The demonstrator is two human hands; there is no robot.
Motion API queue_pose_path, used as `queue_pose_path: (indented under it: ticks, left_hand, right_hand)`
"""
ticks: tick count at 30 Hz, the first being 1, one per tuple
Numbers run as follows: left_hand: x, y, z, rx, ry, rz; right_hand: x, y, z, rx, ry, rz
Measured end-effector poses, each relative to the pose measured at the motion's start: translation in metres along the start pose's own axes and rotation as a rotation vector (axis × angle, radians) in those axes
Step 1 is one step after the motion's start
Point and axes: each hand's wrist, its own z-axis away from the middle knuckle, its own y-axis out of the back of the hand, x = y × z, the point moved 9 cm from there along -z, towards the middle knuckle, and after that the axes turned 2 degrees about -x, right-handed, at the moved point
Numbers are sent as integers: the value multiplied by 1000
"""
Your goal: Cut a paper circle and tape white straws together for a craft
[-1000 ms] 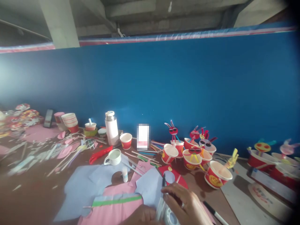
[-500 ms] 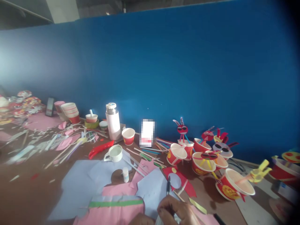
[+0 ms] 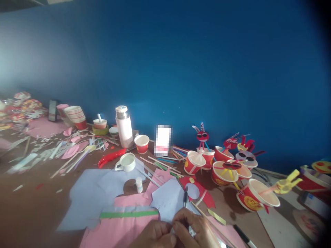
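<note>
My left hand [image 3: 158, 234] and my right hand [image 3: 192, 225] meet at the bottom edge of the view, fingertips pinched together. Between and below the fingers shows a bit of something pale, too hidden to name. Just beyond my right hand a black pen [image 3: 185, 196] lies over blue paper [image 3: 165, 198] beside a pale paper circle [image 3: 192, 191]. Pink paper [image 3: 116, 230] with a green strip [image 3: 129, 214] across it lies left of my hands. A small white bottle [image 3: 139, 185] stands farther back. A black marker [image 3: 243, 236] rests to the right.
Paper cups with paper-and-stick figures [image 3: 224, 172] crowd the right side. A white thermos [image 3: 124, 129], a red paper cup [image 3: 141, 144], a white cup with handle [image 3: 126, 162] and a red cutter-like tool [image 3: 111, 158] stand or lie mid-table. Paper scraps [image 3: 69, 151] cover the left; a blue partition [image 3: 165, 69] rises behind.
The view has tipped down slightly, so more of both hands shows. My left hand's fingers now come into view against the right hand's fingertips. The things on the table keep their places.
</note>
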Motion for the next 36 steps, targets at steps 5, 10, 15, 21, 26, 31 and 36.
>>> queue_pose_path:
  ticks: [5, 10, 15, 21, 26, 31, 36]
  left_hand:
    - [3, 6, 6, 115, -10, -125]
    - [1, 2, 7, 86, 20, -44]
    - [-1, -5, 9, 74, 4, 57]
    - [2, -11, 12, 72, -55, 85]
    - [-1, -10, 13, 77, -61, 40]
    - [-5, -9, 13, 61, -43, 6]
    - [-8, -6, 14, 67, -35, -1]
  right_hand:
    - [-2, 0, 4, 20, 23, 2]
    - [-7, 12, 21, 187, 136, 113]
    - [-2, 3, 35, 232, 138, 62]
    - [10, -16, 34, 134, 102, -91]
    - [11, -15, 36, 140, 94, -191]
    - [12, -16, 39, 132, 74, -259]
    - [17, -21, 39, 85, 41, -345]
